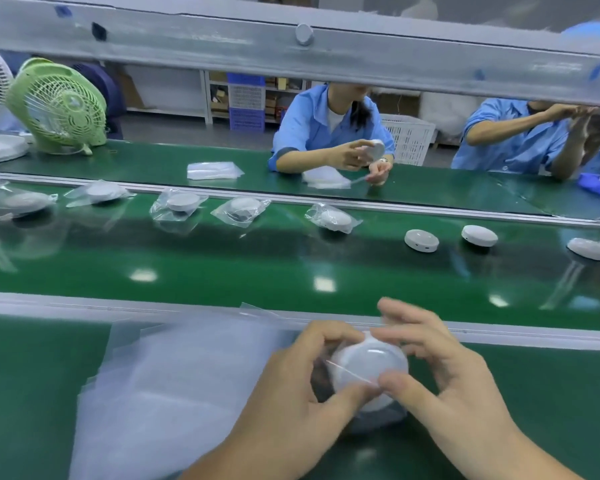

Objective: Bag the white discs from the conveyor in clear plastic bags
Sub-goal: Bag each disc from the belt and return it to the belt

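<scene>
We hold the white disc (368, 363) — round, domed, glossy, a thin pale line across its face — between the curled fingers of our left hand (291, 393) and right hand (444, 372), over the tabletop (541, 403).

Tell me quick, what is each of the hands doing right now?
Left hand: fingers curled round the white disc.
Right hand: pinching the same disc.

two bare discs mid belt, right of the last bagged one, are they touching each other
Apart. The head view shows green belt plainly between the left disc and the right disc.
</scene>
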Tool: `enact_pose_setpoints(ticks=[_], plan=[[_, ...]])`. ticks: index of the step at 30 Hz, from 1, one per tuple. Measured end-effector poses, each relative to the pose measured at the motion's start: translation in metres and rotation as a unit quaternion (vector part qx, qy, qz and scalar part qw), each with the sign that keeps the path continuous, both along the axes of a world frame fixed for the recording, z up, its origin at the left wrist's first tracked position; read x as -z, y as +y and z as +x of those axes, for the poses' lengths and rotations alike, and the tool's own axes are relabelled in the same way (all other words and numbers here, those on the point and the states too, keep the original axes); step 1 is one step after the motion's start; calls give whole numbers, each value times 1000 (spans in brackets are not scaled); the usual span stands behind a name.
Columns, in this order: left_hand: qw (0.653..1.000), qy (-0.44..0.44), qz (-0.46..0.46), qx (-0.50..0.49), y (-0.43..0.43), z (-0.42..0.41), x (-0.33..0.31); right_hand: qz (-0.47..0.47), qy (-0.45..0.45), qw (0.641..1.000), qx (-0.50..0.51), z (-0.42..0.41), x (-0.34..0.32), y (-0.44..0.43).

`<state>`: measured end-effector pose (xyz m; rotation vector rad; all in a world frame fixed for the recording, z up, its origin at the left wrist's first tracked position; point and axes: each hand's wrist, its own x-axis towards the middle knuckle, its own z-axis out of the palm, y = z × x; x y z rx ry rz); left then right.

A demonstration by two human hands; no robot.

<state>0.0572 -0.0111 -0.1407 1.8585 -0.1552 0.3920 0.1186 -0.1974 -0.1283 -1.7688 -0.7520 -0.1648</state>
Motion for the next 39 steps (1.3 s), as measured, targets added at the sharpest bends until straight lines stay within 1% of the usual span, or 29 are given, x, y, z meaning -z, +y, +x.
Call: enact_pose_setpoints(ticks=[2, 5, 8, 10, 12, 13, 14, 16, 17, 18, 19, 20, 22, 23, 24, 26, 29, 34, 36, 39], plan=[[998, -22, -46, -24, -1, 1, 0, 10, 40, 999, -11, 1, -1, 3], [993, -35, -104, -46, 0, 2, -3, 27, 31, 999, 29, 3, -5, 11], [992, -53, -104, -56, 1, 4, -4, 2, 20, 999, 43, 7, -8, 18], [992, -53, -82, -76, 7, 7, -3, -15, 22, 999, 46, 16, -11, 26], [991, -43, -6, -123, 20, 11, 1, -18, 10, 998, 61, 39, -14, 36], [986, -41, 64, -149, 29, 13, 2, -22, -4, 996, 86, 56, -17, 41], [971, -54, 159, -171, 40, 14, 3, -32, -21, 992, 116, 76, -20, 45], [909, -74, 374, -169, 58, 19, 4, -71, -49, 982, 168, 120, -29, 56], [881, -61, 445, -147, 62, 20, 3, -100, -60, 976, 185, 141, -32, 61], [866, -41, 482, -124, 64, 20, 3, -142, -71, 968, 196, 161, -33, 66], [862, -25, 495, -107, 64, 19, 3, -198, -74, 957, 198, 180, -32, 72], [864, -14, 495, -92, 63, 20, 5, -263, -58, 944, 192, 198, -28, 76], [855, -2, 513, -72, 60, 21, 6, -398, 28, 906, 139, 220, -17, 86], [848, 2, 527, -63, 60, 23, 9, -444, 63, 888, 102, 224, -12, 89], [845, 13, 532, -62, 60, 24, 11, -467, 75, 878, 76, 225, -8, 91], [851, 14, 520, -77, 61, 22, 17, -468, 55, 879, 67, 222, -2, 90], [852, 49, 516, -79, 57, 23, 15, -475, -2, 876, 84, 205, 2, 80], [851, 53, 517, -73, 51, 22, 16, -375, -95, 920, 71, 135, 21, 50], [850, 48, 519, -78, 48, 21, 14, -372, -108, 919, 68, 111, 27, 47], [864, 17, 495, -91, 45, 19, 15, -373, -133, 915, 77, 111, 25, 57]])
